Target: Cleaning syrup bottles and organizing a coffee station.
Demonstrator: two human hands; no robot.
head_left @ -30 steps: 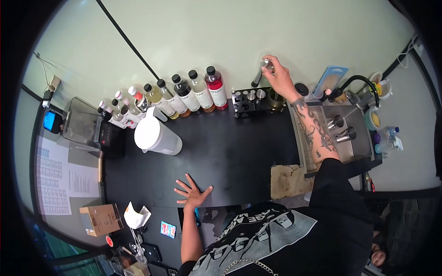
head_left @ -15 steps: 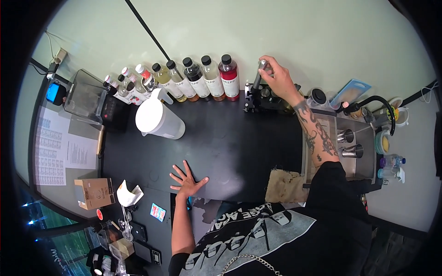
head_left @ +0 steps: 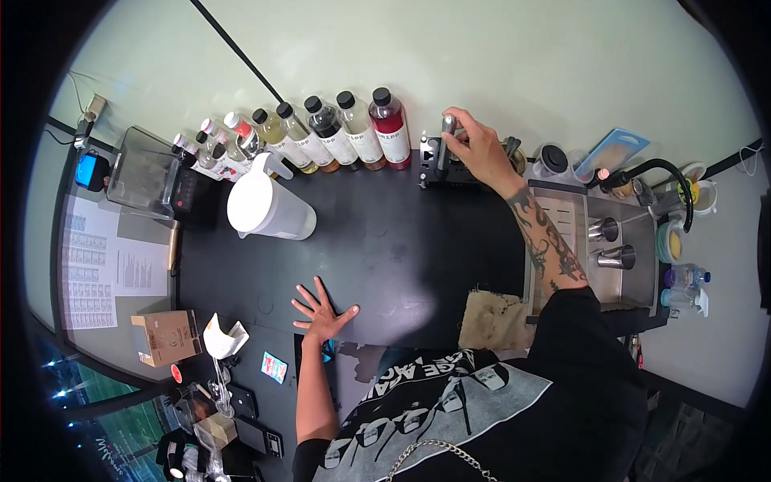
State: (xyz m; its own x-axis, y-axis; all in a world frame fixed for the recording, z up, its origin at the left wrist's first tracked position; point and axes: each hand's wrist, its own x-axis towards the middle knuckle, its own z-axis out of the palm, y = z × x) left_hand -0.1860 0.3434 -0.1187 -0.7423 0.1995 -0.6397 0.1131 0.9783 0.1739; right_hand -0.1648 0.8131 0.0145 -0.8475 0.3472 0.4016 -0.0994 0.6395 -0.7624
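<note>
My left hand (head_left: 324, 319) rests palm down near the front of the black counter (head_left: 385, 249), fingers spread, holding nothing. At the back right, my right hand (head_left: 480, 149) has its fingers closed around the upper end of a dark, slim tool with a metal tip (head_left: 444, 145). The tool stands nearly upright at the left side of a black holder (head_left: 432, 173) of bar tools. My hand partly covers the holder, and the tool's lower end cannot be made out. Left of the counter's middle stands a white lidded pitcher (head_left: 273, 207).
Several bottles line the wall, ending with a red one (head_left: 391, 128). A blender (head_left: 148, 173) stands far left. To the right are a sink with metal cups (head_left: 616, 257), a black faucet (head_left: 666, 165) and a folded cloth (head_left: 494, 320). A cardboard box (head_left: 170, 337) sits at left.
My right hand has come down a little toward me with the tool, which now sits lower against the holder. The left hand stays flat on the counter; the whole view has shifted slightly.
</note>
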